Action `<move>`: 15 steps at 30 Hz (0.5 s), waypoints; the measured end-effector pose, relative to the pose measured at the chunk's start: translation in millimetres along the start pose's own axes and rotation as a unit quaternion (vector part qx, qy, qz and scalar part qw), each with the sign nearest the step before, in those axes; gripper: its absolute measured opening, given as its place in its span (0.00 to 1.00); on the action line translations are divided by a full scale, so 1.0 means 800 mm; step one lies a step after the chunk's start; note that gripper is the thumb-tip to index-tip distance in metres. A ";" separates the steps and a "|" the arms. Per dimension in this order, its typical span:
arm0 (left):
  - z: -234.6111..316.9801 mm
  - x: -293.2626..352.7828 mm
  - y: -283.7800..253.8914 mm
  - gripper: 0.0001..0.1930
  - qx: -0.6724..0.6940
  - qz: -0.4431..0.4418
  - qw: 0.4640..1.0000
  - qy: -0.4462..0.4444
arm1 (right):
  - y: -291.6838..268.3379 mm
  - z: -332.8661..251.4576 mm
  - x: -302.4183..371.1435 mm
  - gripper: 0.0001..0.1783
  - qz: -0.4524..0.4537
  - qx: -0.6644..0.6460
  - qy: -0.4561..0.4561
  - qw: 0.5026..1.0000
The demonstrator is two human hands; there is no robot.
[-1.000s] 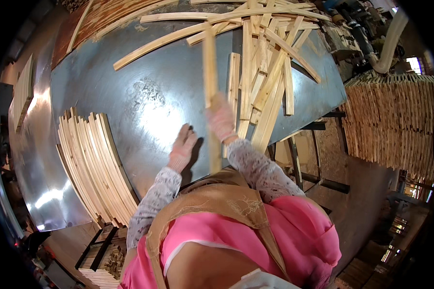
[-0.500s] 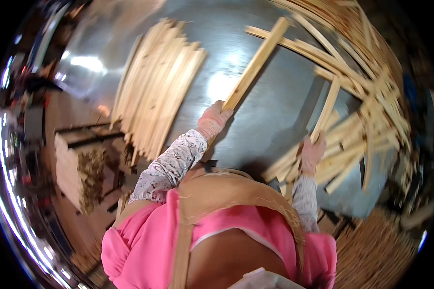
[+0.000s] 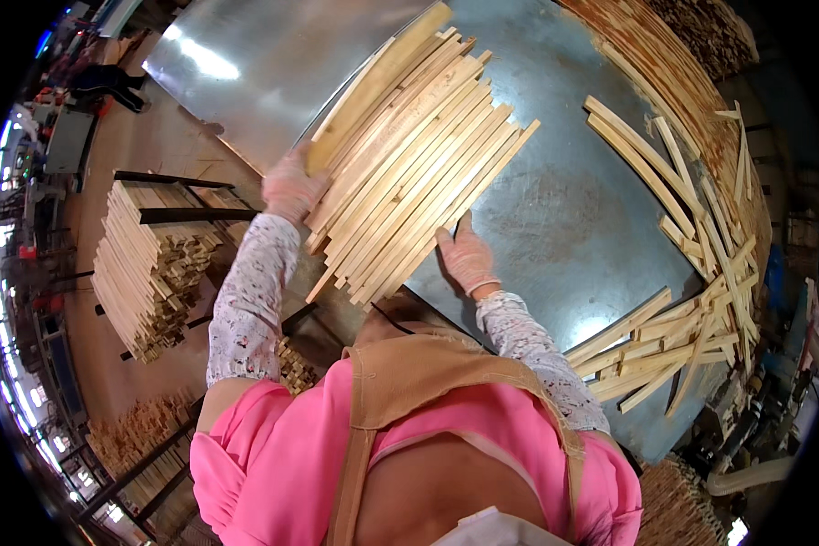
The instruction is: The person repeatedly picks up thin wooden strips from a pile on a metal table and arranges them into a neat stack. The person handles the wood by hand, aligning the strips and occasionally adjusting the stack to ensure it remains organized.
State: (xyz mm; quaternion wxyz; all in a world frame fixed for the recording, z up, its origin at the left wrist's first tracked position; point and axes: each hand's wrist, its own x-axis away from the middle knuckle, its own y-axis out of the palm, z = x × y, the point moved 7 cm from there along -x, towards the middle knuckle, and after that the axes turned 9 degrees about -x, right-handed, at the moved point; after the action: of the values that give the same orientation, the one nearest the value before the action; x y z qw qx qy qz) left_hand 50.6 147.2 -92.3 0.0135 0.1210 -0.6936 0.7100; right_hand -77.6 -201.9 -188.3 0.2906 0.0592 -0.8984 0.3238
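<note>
The right hand [image 3: 469, 259], unclenched, rests against the right edge of a row of wooden strips [image 3: 419, 164] lying side by side on the metal table [image 3: 564, 214]. Beyond it, the left hand [image 3: 293, 187] grasps the lower end of a broad strip [image 3: 370, 98] along the row's left edge; farther off to the right, loose strips [image 3: 726, 264] lie crisscrossed in a heap.

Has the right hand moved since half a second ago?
Yes, the right hand went left across the metal tabletop, from the jumbled wooden strips to the neat row of strips.
</note>
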 end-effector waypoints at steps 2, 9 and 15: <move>-0.050 -0.046 0.008 0.36 0.028 0.010 0.999 -0.033 | 0.018 0.005 -0.005 0.53 0.017 0.008 0.012 1.000; -0.111 -0.146 0.090 0.25 0.124 -0.034 0.991 0.046 | 0.006 -0.004 -0.008 0.55 -0.018 0.047 0.006 0.999; -0.063 -0.149 0.078 0.36 0.006 -0.051 0.994 0.101 | 0.010 0.003 -0.010 0.55 -0.010 0.040 -0.006 0.999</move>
State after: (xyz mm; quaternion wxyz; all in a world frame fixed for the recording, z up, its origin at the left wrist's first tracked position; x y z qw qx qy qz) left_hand 146.8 212.5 -176.8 0.1196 0.0841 -0.6774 0.7210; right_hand -74.2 -198.0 -198.8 0.2859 0.0812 -0.8859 0.3561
